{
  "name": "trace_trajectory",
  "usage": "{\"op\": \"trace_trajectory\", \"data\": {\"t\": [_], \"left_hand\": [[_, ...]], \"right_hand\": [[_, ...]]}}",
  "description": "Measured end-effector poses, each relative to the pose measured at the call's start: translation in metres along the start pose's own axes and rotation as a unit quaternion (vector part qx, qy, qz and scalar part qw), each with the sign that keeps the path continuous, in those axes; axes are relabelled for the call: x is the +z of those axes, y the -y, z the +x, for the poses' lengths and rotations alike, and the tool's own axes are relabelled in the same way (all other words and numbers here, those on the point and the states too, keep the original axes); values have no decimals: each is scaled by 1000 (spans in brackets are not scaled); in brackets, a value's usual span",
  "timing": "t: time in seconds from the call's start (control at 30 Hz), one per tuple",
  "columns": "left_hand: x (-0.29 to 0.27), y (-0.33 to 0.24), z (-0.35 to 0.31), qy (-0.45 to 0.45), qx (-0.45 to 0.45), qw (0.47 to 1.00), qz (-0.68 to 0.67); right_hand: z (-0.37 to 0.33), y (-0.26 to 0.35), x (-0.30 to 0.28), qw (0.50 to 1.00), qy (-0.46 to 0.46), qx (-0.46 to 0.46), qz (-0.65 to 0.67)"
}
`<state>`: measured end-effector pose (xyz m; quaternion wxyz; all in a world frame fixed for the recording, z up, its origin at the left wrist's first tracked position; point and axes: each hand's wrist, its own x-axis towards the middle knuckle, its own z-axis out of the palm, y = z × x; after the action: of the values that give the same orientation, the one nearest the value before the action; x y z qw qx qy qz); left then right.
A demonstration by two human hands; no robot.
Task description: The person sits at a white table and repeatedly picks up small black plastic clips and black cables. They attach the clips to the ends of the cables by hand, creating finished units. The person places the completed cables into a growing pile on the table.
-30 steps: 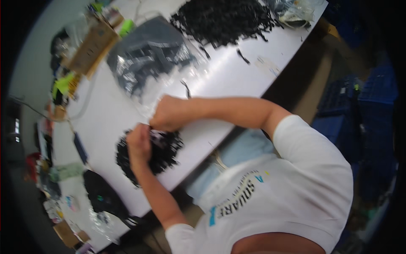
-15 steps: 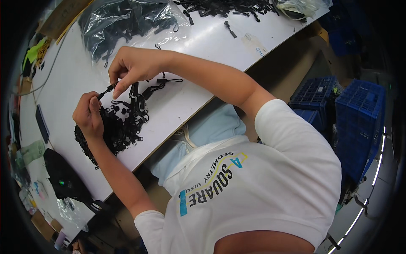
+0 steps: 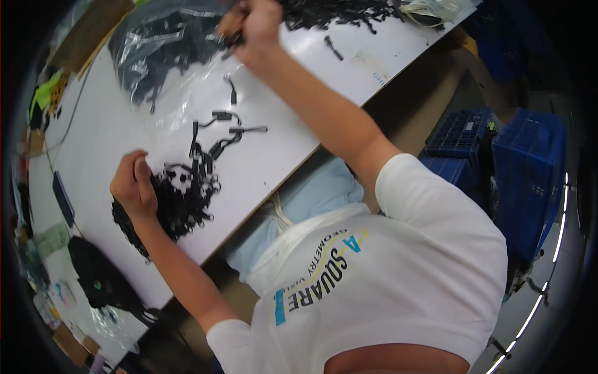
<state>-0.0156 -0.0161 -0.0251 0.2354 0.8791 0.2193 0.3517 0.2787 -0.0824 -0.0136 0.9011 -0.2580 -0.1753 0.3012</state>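
Note:
My left hand point(image 3: 136, 187) is closed, its fingers curled, over the left edge of a near heap of small black parts point(image 3: 177, 209). Whatever its fingers hold is hidden. Far from it, my right hand point(image 3: 255, 28) is blurred by motion, beside a clear plastic bag point(image 3: 162, 50) of black pieces. Its fingers are bent together, with something dark at their tips that I cannot make out. Between the hands lie several loose black zipper pulls with cord loops point(image 3: 221, 116), strung out from the near heap across the white table point(image 3: 293, 106).
A large heap of black pulls point(image 3: 339, 12) covers the table's far side, with a single pull point(image 3: 333, 48) nearer the edge. A dark phone-like slab point(image 3: 62, 190) and a black pouch point(image 3: 103, 274) lie at left. Blue plastic crates point(image 3: 523, 181) stand at right beyond the table.
My right hand has left my left hand and swept far and to the right, to the plastic bag's right side. The left hand stays by the near heap, and the dark piece between the hands is gone.

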Motion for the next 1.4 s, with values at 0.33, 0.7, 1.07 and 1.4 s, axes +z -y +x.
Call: {"op": "trace_trajectory", "data": {"t": [0.33, 0.7, 1.07, 1.4], "left_hand": [[2, -3, -1, 18, -13, 1000, -11], [22, -21, 0, 62, 47, 996, -39], [19, -9, -2, 38, -101, 984, -139], [9, -8, -2, 24, -86, 987, -137]], "right_hand": [[-53, -34, 28, 909, 198, 196, -309], [-92, -44, 35, 818, 368, -23, -441], [-80, -42, 27, 729, 471, -88, -489], [-61, -36, 24, 668, 594, 115, -433]]}}
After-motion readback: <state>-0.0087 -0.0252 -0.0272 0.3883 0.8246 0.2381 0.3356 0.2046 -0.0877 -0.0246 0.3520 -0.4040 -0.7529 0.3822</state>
